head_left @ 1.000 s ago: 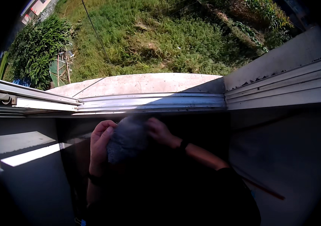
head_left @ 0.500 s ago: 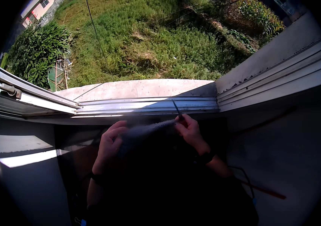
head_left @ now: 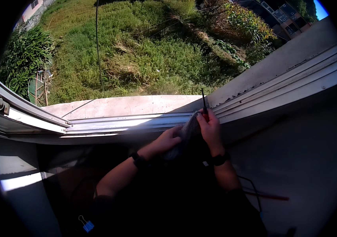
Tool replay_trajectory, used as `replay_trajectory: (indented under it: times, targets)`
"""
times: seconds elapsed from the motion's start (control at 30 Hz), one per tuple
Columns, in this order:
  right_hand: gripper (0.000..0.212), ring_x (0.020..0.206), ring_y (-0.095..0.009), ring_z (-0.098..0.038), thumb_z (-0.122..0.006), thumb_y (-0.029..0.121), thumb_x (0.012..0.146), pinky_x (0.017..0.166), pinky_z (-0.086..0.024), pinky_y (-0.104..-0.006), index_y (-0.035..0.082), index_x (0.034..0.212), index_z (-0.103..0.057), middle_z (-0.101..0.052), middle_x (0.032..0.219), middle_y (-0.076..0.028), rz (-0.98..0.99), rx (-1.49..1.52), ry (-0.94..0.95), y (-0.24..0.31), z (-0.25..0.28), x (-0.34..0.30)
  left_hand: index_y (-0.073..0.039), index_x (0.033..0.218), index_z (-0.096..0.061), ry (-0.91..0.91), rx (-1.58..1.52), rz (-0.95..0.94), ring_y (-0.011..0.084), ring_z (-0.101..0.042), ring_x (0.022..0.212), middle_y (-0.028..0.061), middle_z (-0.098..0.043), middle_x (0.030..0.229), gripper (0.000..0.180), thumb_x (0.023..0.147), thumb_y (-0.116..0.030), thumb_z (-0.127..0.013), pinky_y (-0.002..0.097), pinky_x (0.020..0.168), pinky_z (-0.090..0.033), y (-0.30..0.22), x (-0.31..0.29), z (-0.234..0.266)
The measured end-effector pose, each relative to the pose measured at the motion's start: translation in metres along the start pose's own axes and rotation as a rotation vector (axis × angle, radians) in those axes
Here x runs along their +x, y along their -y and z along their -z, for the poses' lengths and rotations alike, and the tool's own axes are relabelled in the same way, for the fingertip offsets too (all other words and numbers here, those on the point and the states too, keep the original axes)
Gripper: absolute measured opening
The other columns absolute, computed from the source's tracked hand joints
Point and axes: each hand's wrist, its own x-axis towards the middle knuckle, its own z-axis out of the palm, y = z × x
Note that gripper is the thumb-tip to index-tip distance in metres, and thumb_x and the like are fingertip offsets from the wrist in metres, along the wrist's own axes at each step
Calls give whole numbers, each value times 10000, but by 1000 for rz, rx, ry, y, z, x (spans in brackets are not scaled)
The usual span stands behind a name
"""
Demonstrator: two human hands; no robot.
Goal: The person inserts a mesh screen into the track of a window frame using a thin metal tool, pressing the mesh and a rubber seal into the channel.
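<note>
My right hand (head_left: pixel 212 132) is closed around a screwdriver (head_left: pixel 204 104) with a red handle; its thin dark shaft points up over the window frame's corner. Between the fingers of the same hand is one end of a grey cloth (head_left: pixel 191 127). Lower down, my left hand (head_left: pixel 167 140) has its fingers closed on the cloth, whose bottom part fades into shadow. Both hands are just inside the white window track (head_left: pixel 133 121), near its right end.
An open window sash with a latch (head_left: pixel 0 104) stands at the left. Beyond the track lie a sunlit concrete ledge (head_left: pixel 129 103) and a grassy yard (head_left: pixel 137 51). A blue binder clip (head_left: pixel 87 225) is at the lower left, and a red rod (head_left: pixel 273 196) at the lower right.
My left hand has moved right, closer to my right hand. The cloth, stretched sideways before, now slants steeply between them. The screwdriver is more upright, and the view has turned rightward.
</note>
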Motion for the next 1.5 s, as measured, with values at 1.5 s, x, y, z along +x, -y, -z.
replay_trajectory:
  times: [1.5]
  targets:
    - [188, 800, -322, -643, -604, 226, 845, 711, -509, -354, 99, 941, -703, -668, 852, -143, 70, -757, 785, -6, -12, 95, -98, 765, -663, -422, 1245, 20, 279, -662, 683, 129, -639, 770, 112, 769, -164, -573, 382, 571, -526, -59, -13, 68]
